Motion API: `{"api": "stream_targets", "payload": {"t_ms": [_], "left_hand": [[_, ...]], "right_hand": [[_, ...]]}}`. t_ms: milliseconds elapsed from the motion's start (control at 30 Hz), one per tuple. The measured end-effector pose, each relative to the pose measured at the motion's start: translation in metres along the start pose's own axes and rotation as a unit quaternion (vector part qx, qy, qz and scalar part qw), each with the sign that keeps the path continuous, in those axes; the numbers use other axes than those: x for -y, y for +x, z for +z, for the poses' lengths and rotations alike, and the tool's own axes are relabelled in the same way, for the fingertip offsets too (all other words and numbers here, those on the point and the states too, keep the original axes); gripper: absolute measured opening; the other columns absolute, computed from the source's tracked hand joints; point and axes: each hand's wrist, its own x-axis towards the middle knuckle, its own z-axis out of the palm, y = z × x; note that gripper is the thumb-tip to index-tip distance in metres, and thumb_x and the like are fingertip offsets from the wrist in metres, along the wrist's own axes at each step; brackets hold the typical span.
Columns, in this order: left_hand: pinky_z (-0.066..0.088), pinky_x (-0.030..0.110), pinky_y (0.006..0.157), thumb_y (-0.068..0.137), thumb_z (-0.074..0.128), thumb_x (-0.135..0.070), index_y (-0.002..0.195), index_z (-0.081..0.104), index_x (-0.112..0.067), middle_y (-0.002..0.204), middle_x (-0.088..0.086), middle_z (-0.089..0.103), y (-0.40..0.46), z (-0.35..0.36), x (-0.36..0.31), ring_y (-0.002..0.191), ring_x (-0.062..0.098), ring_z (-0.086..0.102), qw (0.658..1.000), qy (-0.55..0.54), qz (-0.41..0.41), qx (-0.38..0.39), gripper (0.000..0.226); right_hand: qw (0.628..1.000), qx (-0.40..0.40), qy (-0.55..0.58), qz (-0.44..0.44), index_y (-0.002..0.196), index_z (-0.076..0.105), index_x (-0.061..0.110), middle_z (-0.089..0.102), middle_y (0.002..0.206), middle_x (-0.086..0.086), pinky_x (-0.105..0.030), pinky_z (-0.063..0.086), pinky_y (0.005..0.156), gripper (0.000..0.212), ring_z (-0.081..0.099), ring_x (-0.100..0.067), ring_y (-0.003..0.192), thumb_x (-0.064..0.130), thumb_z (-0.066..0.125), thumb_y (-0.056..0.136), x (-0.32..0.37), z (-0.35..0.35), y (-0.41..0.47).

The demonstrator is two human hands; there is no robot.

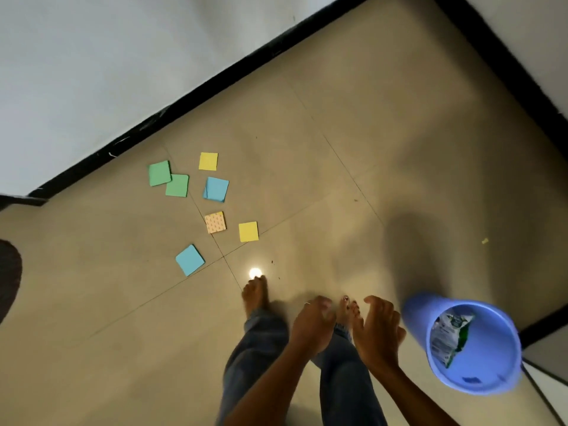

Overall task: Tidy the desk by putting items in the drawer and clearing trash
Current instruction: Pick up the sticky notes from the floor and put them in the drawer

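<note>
Head view: both hands hang empty over the floor, left hand (312,325) loosely curled, right hand (379,329) with fingers spread. A wrapper (450,339) lies in the bin (491,376). Trash clearing seems underway; next, gather the notes (215,189) well left of the bin.

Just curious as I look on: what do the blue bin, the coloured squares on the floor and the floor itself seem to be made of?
The blue bin looks like smooth moulded plastic, with an even colour and a thin rim. The coloured squares seem to be matte paper, flat and thin, probably sticky notes. The floor appears to be glossy beige tile: thin joint lines cross it, and it mirrors a lamp as a bright spot.
</note>
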Motion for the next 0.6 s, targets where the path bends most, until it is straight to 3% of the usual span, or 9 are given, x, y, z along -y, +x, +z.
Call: {"api": "stream_targets", "payload": {"t_ms": [200, 367, 467, 600], "left_hand": [[0.045, 0.023, 0.092, 0.096, 0.046, -0.03, 0.128, 0.049, -0.026, 0.128, -0.002, 0.055, 0.02, -0.068, 0.005, 0.108, 0.013, 0.057, 0.994, -0.103, -0.006, -0.027, 0.032], [0.044, 0.03, 0.099, 0.095, 0.049, -0.029, 0.137, 0.037, -0.027, 0.133, -0.001, 0.051, 0.038, -0.176, 0.051, 0.114, 0.015, 0.054, 0.988, -0.127, -0.014, -0.082, 0.044], [0.032, 0.023, 0.101, 0.095, 0.049, -0.03, 0.138, 0.037, -0.027, 0.134, -0.004, 0.052, 0.044, -0.247, 0.092, 0.12, 0.016, 0.049, 0.986, -0.096, -0.049, -0.131, 0.044], [0.042, 0.034, 0.101, 0.095, 0.048, -0.027, 0.138, 0.038, -0.023, 0.137, 0.003, 0.051, 0.062, -0.32, 0.134, 0.121, 0.022, 0.051, 0.97, -0.1, -0.139, -0.172, 0.044]], "right_hand": [[0.996, 0.062, -0.043, -0.058, 0.131, 0.044, 0.017, 0.048, 0.133, -0.008, -0.038, 0.04, 0.094, 0.053, 0.046, -0.024, 0.119, 0.025, 0.065, 0.083, 0.085, 0.022, 0.013], [0.994, 0.049, -0.055, -0.085, 0.13, 0.045, 0.016, 0.048, 0.133, -0.009, -0.042, 0.037, 0.096, 0.046, 0.044, -0.027, 0.12, 0.014, 0.058, 0.086, 0.195, 0.042, 0.04], [0.994, 0.049, -0.048, -0.084, 0.13, 0.045, 0.013, 0.047, 0.134, -0.013, -0.043, 0.036, 0.096, 0.044, 0.043, -0.03, 0.121, 0.012, 0.056, 0.087, 0.262, 0.053, 0.054], [0.988, 0.069, -0.085, -0.106, 0.132, 0.044, 0.015, 0.045, 0.137, -0.01, -0.042, 0.035, 0.102, 0.044, 0.04, -0.028, 0.125, 0.019, 0.053, 0.089, 0.336, 0.071, 0.064]]}}
